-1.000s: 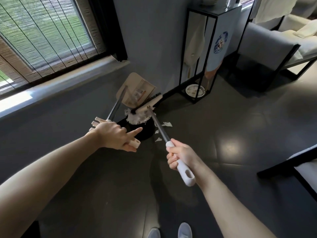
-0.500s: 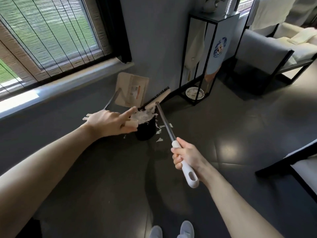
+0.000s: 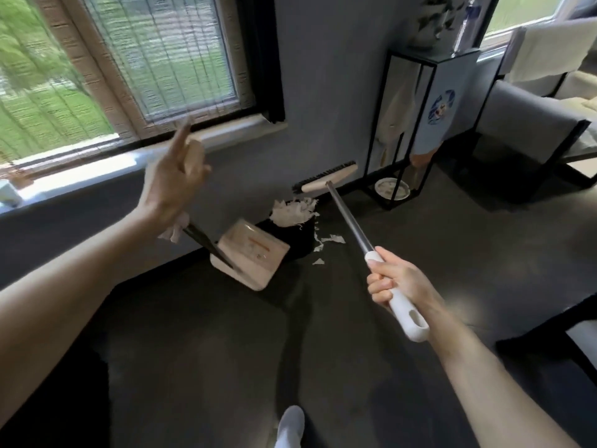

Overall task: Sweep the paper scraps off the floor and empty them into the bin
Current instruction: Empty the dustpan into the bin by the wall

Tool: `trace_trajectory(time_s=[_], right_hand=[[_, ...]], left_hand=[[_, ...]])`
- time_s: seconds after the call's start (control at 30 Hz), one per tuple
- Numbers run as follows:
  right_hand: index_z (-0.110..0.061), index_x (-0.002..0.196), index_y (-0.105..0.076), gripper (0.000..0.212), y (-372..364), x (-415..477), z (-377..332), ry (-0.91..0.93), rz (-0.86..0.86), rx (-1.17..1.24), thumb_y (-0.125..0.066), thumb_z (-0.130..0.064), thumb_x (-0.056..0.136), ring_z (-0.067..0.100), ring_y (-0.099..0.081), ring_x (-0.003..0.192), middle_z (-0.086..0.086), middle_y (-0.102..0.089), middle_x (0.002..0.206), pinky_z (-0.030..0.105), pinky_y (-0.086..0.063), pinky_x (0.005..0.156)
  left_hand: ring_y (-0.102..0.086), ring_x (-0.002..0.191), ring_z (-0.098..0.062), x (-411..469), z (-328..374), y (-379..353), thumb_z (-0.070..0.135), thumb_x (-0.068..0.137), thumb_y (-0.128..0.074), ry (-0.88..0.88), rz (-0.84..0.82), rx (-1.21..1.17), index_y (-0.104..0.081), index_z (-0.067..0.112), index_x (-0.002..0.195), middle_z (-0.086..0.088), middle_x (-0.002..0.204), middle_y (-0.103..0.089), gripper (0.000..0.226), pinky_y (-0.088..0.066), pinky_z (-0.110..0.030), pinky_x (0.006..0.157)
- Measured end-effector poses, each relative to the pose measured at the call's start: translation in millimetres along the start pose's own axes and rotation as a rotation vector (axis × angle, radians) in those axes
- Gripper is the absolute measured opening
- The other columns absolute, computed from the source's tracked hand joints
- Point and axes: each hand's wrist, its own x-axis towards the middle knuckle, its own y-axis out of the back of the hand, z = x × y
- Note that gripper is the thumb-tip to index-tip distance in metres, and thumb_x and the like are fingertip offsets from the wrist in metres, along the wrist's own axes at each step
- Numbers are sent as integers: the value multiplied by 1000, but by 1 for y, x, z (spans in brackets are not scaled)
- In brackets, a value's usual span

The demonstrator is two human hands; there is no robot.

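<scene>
Gripping the broom's white handle end, your right hand point(image 3: 397, 282) is clenched round it with the arm stretched forward and low. The broom point(image 3: 349, 218) runs away from you, its brush head out by the wall point(image 3: 323, 92) beyond the bin point(image 3: 302, 244). Your left hand point(image 3: 174, 185) is raised high with the wrist cocked back and the forefinger pointing up. The other fingers seem to hold the top of the dustpan point(image 3: 252, 257) handle, though blur hides how tightly. The pan sits low and tilted just beside the bin, and it looks empty. The bin is heaped with paper scraps point(image 3: 292, 211), and a few stray bits point(image 3: 334, 239) lie on the floor point(image 3: 452, 253) just beside it, between the bin and the broom's rod. You appear to be at the end of the emptying step, with only these spilled pieces left. Next, lay the pan flat with its lip near them and bring the brush head round behind them. Use short, light strokes, since paper flutters easily. Tip slowly, because the heap already stands above the rim.
</scene>
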Motion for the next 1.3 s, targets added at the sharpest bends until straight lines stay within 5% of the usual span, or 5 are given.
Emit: trace_trajectory(time_s=[0.2,0.33,0.63,0.87,1.3], right_hand=[[-24,132,-42,40,43,-43,9,-80,22,46,-43,-3,98,3,-38,33,2,-37,60,14,-33,29],[-23,122,-45,31,71,-38,12,-142,84,0,-42,-2,99,2,-37,32,2,-34,61,13,-32,28],[-23,80,-39,28,117,69,-28,-380,182,-126,-39,-6,102,2,-37,29,-2,-37,45,13,-30,27],[-22,146,-30,55,149,166,-98,-415,185,-336,-45,0,98,4,-42,34,2,-46,46,15,-34,30],[-24,151,-21,65,212,460,-299,-519,-36,-682,-46,3,97,4,-42,33,1,-46,46,15,-35,30]], left_hand=[[-49,109,11,-92,-20,-45,19,96,-57,163,-75,-55,-39,41,144,2,142,-51,56,-32,8,77],[-51,126,-19,-129,-34,-85,17,95,-57,300,-134,-72,-40,43,143,-1,143,-51,57,-43,-34,105],[-62,88,-18,-97,-30,-189,16,96,-55,495,-85,-167,-35,44,145,-3,132,-58,60,-49,-25,68],[-61,67,-13,-30,-9,-261,15,96,-54,557,-102,-203,-34,50,142,3,133,-57,61,-50,-26,60],[-64,85,-5,80,23,-443,13,95,-58,839,198,-113,-40,46,142,14,128,-53,60,-52,-14,58]])
